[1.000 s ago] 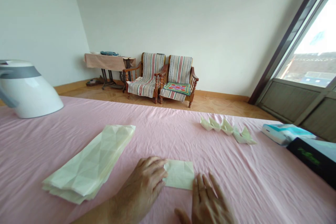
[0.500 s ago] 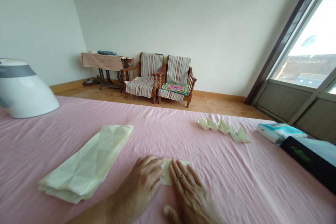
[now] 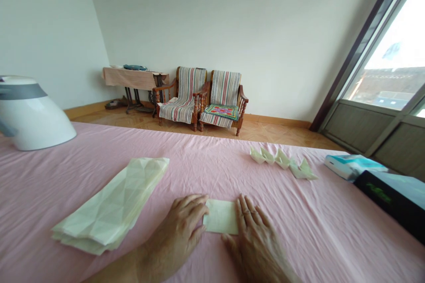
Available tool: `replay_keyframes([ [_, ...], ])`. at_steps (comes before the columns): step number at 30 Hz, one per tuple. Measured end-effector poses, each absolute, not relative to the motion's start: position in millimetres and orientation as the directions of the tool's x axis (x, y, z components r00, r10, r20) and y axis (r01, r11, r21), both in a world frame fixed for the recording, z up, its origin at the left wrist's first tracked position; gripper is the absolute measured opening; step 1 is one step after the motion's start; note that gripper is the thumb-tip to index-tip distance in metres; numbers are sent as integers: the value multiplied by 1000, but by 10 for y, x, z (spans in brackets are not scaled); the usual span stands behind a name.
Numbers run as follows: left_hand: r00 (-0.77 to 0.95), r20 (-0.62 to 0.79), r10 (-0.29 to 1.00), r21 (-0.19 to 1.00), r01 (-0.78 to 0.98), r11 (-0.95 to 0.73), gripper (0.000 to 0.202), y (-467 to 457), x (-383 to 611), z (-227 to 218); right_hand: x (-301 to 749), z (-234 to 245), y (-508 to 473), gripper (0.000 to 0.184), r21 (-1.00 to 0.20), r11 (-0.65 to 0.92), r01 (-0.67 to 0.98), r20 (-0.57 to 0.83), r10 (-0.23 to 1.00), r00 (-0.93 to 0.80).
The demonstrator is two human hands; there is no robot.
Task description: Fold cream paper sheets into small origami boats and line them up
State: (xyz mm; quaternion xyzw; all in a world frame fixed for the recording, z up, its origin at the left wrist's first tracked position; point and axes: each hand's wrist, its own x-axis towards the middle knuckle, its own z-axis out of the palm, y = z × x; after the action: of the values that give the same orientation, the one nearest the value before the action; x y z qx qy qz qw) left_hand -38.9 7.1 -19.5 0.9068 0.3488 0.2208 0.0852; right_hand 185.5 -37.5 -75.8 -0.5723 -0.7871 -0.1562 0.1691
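A small folded piece of pale green paper [image 3: 220,216] lies flat on the pink cloth between my hands. My left hand [image 3: 184,221] holds its left edge, thumb near the lower corner and fingers curled at the upper one. On the right edge rests my right hand [image 3: 255,230], palm down with fingers stretched out and the thumb apart, just below the paper. To the left lies a stack of creased pale green paper sheets [image 3: 113,203]. Several folded paper boats [image 3: 282,159] stand in a row beyond my right hand.
The pink tablecloth [image 3: 199,163] is wrinkled. A white kettle with a grey band [image 3: 40,119] stands at the far left. On the right are a blue and white packet [image 3: 352,166] and a black box [image 3: 381,194]. Two wooden chairs [image 3: 212,97] stand by the wall.
My right hand has slid to the right across the paper, from its middle to its right edge, uncovering more of it. My left hand has stayed at the left edge.
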Motion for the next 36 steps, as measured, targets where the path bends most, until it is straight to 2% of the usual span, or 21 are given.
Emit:
replay_keyframes([
  [6,674,348,651,277,590,-759,36,95,-394,-193,1886,-707,-376,56,102,265,959,565,778,-275],
  [9,678,339,652,275,591,-758,31,96,-390,-175,1795,-563,-389,48,130,430,893,595,687,-417],
  [12,681,340,649,273,589,-761,29,91,-387,-161,1690,-464,-384,40,73,611,788,638,579,-507],
  [15,675,347,651,274,591,-759,28,81,-389,-151,1632,-424,-381,44,64,699,712,630,525,-572],
  [18,675,332,659,285,594,-752,33,73,-396,-151,1638,-418,-405,37,96,706,702,592,526,-611],
  [21,654,324,684,319,605,-730,47,75,-406,-170,1672,-444,-447,24,66,636,769,641,564,-521],
  [23,633,327,702,343,613,-712,52,83,-412,-185,1695,-465,-472,21,16,577,816,658,608,-443],
  [29,612,315,726,362,629,-688,49,109,-421,-183,1762,-474,-488,18,-81,472,878,647,694,-314],
  [33,623,311,718,368,617,-695,45,124,-436,-178,1805,-458,-499,12,-119,427,896,573,767,-289],
  [36,627,332,705,388,591,-708,47,126,-450,-191,1814,-455,-497,18,-153,400,903,564,786,-252],
])
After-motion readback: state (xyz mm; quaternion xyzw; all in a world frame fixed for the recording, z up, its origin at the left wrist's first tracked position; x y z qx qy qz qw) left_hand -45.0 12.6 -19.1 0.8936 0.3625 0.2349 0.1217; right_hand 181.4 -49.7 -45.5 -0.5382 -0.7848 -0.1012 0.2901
